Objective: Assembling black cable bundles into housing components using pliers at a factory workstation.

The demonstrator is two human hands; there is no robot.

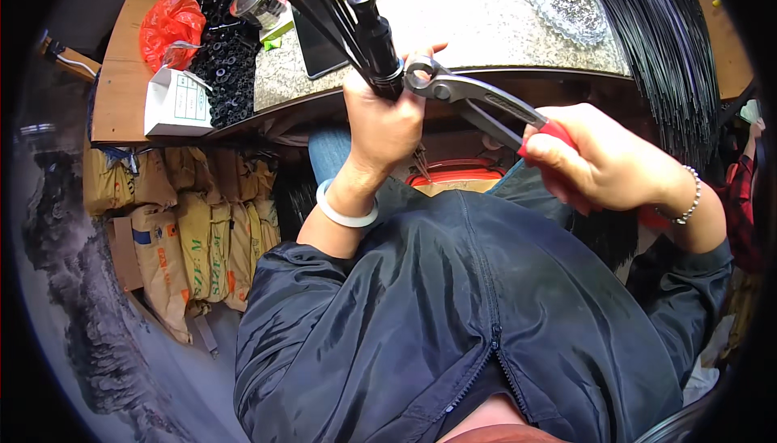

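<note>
My left hand [382, 123] is closed around a black stepped cylinder [372, 34] with several thin black rods [324, 6] fanning up beside it, much like an umbrella frame. Its lower end is hidden in my fingers. Gripped by the red handles in my right hand [603, 155] is a pair of metal pincers [494, 99]. The rounded jaws reach to the cylinder's lower part, next to my left fingers. Whether the jaws bite on anything cannot be made out. The pincers' handles are spread somewhat apart.
Behind my hands stands a table [486, 34] with small black parts [231, 70] heaped at left. On it are a red plastic bag [170, 30], a white box [178, 103], a dark tablet-like slab [320, 42], a glass dish [571, 10] and long black rods [664, 46]. Sacks [162, 257] stand below left.
</note>
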